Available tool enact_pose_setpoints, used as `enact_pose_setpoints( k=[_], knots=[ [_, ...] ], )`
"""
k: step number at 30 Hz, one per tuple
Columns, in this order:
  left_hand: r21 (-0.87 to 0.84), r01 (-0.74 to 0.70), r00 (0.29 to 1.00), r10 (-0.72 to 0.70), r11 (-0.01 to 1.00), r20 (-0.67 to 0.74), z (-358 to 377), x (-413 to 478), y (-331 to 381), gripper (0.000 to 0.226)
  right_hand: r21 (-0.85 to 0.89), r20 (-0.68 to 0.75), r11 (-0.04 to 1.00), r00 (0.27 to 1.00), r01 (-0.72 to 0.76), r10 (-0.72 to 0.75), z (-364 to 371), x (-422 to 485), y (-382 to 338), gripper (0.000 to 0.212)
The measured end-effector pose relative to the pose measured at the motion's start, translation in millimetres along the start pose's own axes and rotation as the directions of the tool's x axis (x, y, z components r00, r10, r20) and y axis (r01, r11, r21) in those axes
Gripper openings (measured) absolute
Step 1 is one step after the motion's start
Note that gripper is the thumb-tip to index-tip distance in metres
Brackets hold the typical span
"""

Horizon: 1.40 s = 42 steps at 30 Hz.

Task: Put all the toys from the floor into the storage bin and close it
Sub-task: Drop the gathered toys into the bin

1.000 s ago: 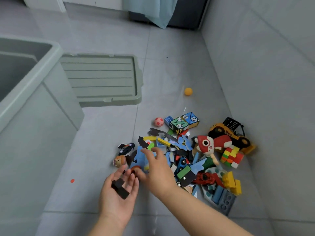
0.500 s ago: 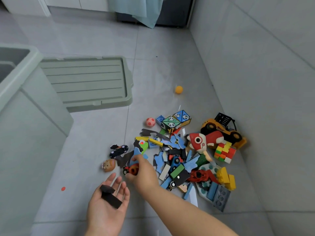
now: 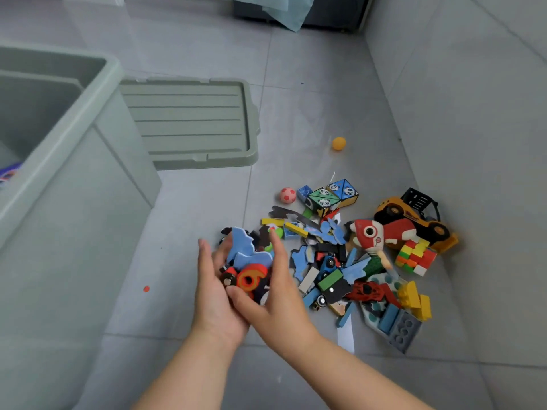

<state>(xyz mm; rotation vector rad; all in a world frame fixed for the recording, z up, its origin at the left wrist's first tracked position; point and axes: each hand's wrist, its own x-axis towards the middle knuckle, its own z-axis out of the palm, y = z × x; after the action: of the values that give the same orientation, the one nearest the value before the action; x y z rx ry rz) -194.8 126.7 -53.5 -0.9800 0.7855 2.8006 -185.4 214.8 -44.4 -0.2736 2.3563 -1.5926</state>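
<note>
Grey floor (image 3: 192,208) carries a big toy pile (image 3: 349,261) just right of the fingers (image 3: 277,250), left hand (image 3: 214,303) flat under a handful of toys (image 3: 248,261), right hand (image 3: 281,303) curled over it, storage bin (image 3: 88,202) far left open, lid (image 3: 189,122) lying beyond.

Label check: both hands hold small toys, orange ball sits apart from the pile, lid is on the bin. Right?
No: head view shows the lid flat on the floor beside the open bin. Left hand and right hand holding toys, orange ball apart from the pile: correct.
</note>
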Motion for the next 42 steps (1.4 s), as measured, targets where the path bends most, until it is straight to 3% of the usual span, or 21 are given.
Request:
enact_pose_setpoints(
  k=[3, 8, 12, 18, 21, 23, 26, 30, 34, 36, 38, 40, 42],
  knots=[
    [0.019, -0.043, 0.998, 0.043, 0.999, 0.041, 13, -9, 11, 0.058, -0.079, -0.095, 0.987, 0.984, 0.142, -0.150, 5, 6, -9, 0.067],
    [-0.033, -0.074, 0.994, 0.076, 0.997, 0.074, 17, -22, 30, 0.044, 0.024, -0.130, 0.992, 0.984, 0.126, -0.122, 16, 13, -28, 0.078],
    [0.045, -0.057, 0.998, 0.056, 0.997, 0.024, 12, -24, 31, 0.057, 0.290, -0.048, 0.954, 0.997, 0.073, -0.062, 24, 0, -37, 0.077],
    [0.095, -0.196, 0.977, 0.202, 0.976, -0.061, 26, -46, 75, 0.052, 0.419, 0.085, 0.898, 0.979, 0.134, -0.185, 33, -7, -70, 0.069],
    [0.253, -0.367, 0.921, 0.388, 0.895, -0.037, 35, -68, 130, 0.049, 0.409, 0.143, 0.880, 0.935, 0.242, -0.324, 42, 7, -114, 0.059],
    [0.411, -0.489, 0.842, 0.540, 0.769, -0.007, 32, -88, 177, 0.047, 0.383, 0.194, 0.872, 0.897, 0.304, -0.397, 56, 19, -151, 0.063],
    [0.589, -0.524, 0.745, 0.666, 0.616, -0.033, 2, -121, 251, 0.046, 0.249, 0.327, 0.896, 0.839, 0.368, -0.435, 101, 35, -197, 0.076],
    [0.776, -0.228, 0.802, 0.565, 0.588, -0.193, -72, -125, 300, 0.053, -0.123, 0.451, 0.876, 0.813, 0.466, -0.369, 159, 46, -210, 0.080],
    [0.749, 0.019, 0.875, 0.351, 0.662, -0.333, -120, -113, 296, 0.069, -0.377, 0.436, 0.713, 0.792, 0.592, -0.427, 175, 36, -194, 0.066],
    [0.732, 0.029, 0.934, 0.243, 0.681, -0.263, -116, -109, 290, 0.063, -0.351, 0.407, 0.688, 0.765, 0.635, -0.499, 171, 29, -188, 0.056],
    [0.770, 0.009, 0.961, 0.208, 0.638, -0.183, -109, -105, 287, 0.064, -0.303, 0.377, 0.678, 0.738, 0.669, -0.560, 166, 23, -181, 0.043],
    [0.812, -0.073, 0.968, 0.236, 0.578, -0.081, -98, -106, 286, 0.062, -0.283, 0.382, 0.653, 0.707, 0.702, -0.595, 157, 14, -168, 0.040],
    [0.828, -0.190, 0.936, 0.351, 0.527, -0.009, -78, -109, 286, 0.051, -0.273, 0.424, 0.621, 0.672, 0.735, -0.608, 142, 4, -151, 0.043]
  ],
)
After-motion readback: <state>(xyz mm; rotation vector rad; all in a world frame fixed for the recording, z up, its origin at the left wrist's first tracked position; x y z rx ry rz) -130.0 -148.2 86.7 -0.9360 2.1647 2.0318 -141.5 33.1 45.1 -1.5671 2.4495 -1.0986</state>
